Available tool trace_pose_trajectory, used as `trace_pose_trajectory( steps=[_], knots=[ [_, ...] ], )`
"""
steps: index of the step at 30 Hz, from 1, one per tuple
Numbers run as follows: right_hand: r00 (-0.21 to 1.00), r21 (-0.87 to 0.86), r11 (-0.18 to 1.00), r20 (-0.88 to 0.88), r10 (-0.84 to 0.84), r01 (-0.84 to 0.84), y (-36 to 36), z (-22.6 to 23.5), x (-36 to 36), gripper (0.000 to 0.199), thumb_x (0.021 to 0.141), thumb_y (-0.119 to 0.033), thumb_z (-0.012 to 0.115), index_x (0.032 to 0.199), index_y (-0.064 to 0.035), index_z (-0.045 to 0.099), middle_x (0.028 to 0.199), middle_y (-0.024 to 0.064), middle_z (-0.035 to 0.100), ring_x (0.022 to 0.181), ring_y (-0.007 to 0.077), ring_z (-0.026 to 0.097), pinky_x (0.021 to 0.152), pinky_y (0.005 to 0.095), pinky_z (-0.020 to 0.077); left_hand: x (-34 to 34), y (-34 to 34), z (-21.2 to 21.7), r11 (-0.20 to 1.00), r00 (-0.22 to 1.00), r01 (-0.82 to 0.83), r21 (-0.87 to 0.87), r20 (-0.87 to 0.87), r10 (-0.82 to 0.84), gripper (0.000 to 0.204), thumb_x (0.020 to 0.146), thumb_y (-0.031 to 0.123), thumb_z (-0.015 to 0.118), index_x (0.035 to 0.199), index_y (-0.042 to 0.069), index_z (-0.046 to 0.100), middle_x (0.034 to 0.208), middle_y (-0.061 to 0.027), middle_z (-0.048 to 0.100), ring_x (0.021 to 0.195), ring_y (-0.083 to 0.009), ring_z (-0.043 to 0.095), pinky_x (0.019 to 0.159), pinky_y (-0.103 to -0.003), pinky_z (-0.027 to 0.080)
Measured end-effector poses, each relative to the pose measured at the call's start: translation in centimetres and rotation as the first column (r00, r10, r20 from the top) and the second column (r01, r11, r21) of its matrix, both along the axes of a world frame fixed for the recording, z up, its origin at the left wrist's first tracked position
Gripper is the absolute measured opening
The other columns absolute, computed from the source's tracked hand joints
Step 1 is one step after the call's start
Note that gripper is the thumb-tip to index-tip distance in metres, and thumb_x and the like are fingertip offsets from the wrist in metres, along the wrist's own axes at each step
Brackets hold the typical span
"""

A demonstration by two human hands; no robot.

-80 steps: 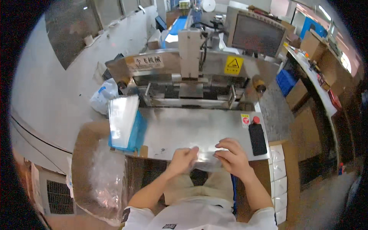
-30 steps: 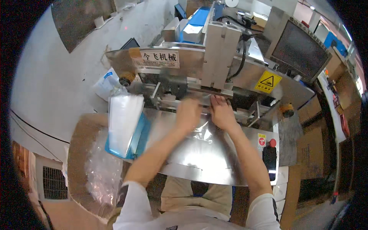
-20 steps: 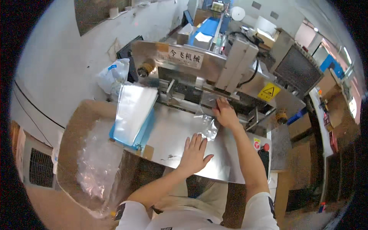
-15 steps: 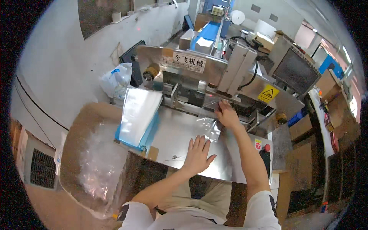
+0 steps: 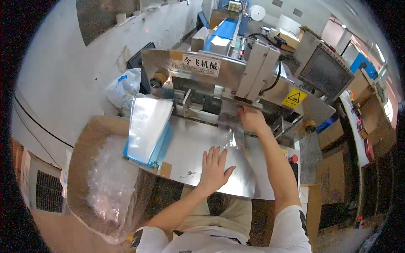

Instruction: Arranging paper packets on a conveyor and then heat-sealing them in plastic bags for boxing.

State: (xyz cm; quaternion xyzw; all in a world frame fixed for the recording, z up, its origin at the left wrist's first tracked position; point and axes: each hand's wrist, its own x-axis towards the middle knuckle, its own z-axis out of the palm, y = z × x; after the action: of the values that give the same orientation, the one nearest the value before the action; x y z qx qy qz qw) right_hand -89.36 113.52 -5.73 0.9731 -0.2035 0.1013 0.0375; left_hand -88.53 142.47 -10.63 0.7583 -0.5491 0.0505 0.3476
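My left hand (image 5: 214, 169) lies flat on the metal worktop (image 5: 185, 147) with its fingers spread, holding nothing. Farther forward, my right hand (image 5: 254, 119) reaches in at the opening of a metal machine (image 5: 230, 71), just under its upright head (image 5: 258, 69). Its fingers are bent at the edge of a clear plastic bag (image 5: 230, 135), and their tips are partly hidden. The bag runs from the worktop toward the opening. To the left, a stack of clear flat bags (image 5: 147, 126) rests on a blue support (image 5: 158, 154).
A carton lined with plastic (image 5: 107, 185) holds crumpled clear film at left. A red button (image 5: 294, 158) stands on the worktop's right side. Behind are a monitor (image 5: 325, 69) and a blue conveyor (image 5: 225, 31). A white bag (image 5: 124, 86) sits by the wall.
My right hand has moved slightly forward and right, its fingers now more bent and nearer the machine's head. The bag has shifted toward the opening. My left hand stays flat on the worktop.
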Motion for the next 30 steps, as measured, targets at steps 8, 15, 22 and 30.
trace_pose_trajectory(
  steps=[8, 15, 22, 30],
  knots=[
    [0.995, -0.071, 0.997, 0.094, 0.013, -0.006, -0.2, 0.5, 0.5, 0.033, 0.099, -0.029, 0.047, 0.115, -0.002, 0.057, 0.112, 0.024, 0.063, 0.103, 0.0425, 0.06, 0.091, 0.0497, 0.0468, 1.0, 0.7, 0.0, 0.948, 0.949, -0.245, -0.205, -0.25, 0.191, 0.075, 0.089, 0.032, 0.063, 0.142, -0.009, 0.03, 0.145, -0.0332, 0.031, 0.137, -0.049, 0.027, 0.113, -0.058, 0.02],
    [0.966, 0.305, 0.951, 0.226, -0.127, 0.054, 3.7, 0.0, -4.3, 0.04, 0.101, -0.024, 0.046, 0.132, 0.0013, 0.05, 0.131, 0.0232, 0.056, 0.125, 0.0348, 0.052, 0.105, 0.04, 0.0392, 1.5, 1.0, -1.0, 0.937, 0.944, -0.232, -0.26, -0.292, 0.153, 0.068, 0.094, 0.026, 0.057, 0.142, -0.012, 0.028, 0.145, -0.0338, 0.032, 0.137, -0.0493, 0.028, 0.114, -0.053, 0.022],
    [0.795, 0.827, 0.548, 0.415, -0.442, -0.127, 11.4, -2.7, -13.9, 0.051, 0.101, -0.016, 0.05, 0.146, 0.0034, 0.036, 0.148, 0.0191, 0.043, 0.136, 0.0259, 0.043, 0.111, 0.034, 0.0334, 1.4, 0.5, -1.0, 0.953, 0.939, -0.199, -0.229, -0.324, 0.118, 0.067, 0.097, 0.03, 0.055, 0.143, -0.01, 0.029, 0.146, -0.0319, 0.033, 0.138, -0.0461, 0.03, 0.115, -0.05, 0.024],
    [0.757, 0.925, 0.328, 0.353, -0.549, -0.194, 13.1, -3.1, -12.4, 0.06, 0.1, -0.028, 0.054, 0.147, 0.0047, 0.033, 0.147, 0.0185, 0.044, 0.134, 0.0247, 0.044, 0.11, 0.0327, 0.0346, 4.3, -2.6, 2.7, 0.968, 0.666, -0.218, -0.125, -0.744, 0.054, 0.074, 0.099, 0.047, 0.048, 0.145, -0.008, 0.03, 0.147, -0.0308, 0.036, 0.137, -0.0415, 0.036, 0.113, -0.04, 0.028]
  ],
)
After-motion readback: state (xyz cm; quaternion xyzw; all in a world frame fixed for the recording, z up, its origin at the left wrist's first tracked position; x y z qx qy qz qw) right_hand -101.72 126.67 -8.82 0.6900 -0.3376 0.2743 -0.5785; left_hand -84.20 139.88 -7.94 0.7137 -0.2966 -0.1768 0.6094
